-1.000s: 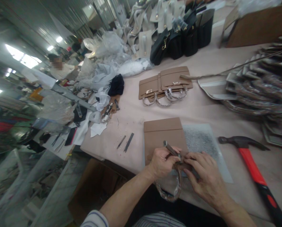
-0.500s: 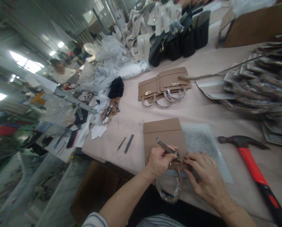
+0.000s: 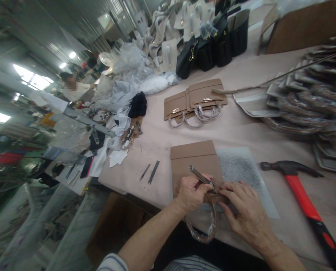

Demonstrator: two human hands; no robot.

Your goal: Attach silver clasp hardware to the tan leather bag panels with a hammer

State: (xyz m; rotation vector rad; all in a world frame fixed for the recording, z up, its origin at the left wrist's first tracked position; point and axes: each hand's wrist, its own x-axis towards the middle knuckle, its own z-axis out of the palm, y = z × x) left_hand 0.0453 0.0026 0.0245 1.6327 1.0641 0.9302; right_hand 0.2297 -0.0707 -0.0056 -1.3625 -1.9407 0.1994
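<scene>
My left hand [image 3: 190, 192] is closed around a thin metal tool [image 3: 199, 175], its tip pressed down at the near edge of a tan leather bag panel [image 3: 195, 160]. My right hand [image 3: 242, 210] lies curled over the same edge, fingertips pinching the panel beside the tool tip. A plastic-wrapped bag handle [image 3: 204, 227] hangs from the panel over the table's front edge. The panel rests partly on a grey speckled pad [image 3: 239, 168].
A hammer [image 3: 303, 192] with a red handle lies to the right. Two thin metal strips [image 3: 150, 172] lie left of the panel. Finished tan panels [image 3: 194, 101] lie further back, wrapped handles [image 3: 311, 101] are piled right, and black bags [image 3: 213, 49] stand at the far end. A person [image 3: 72, 84] sits far left.
The metal tool in my left hand has tilted slightly, its free end swinging left and lower. Both hands stay at the panel's near edge.
</scene>
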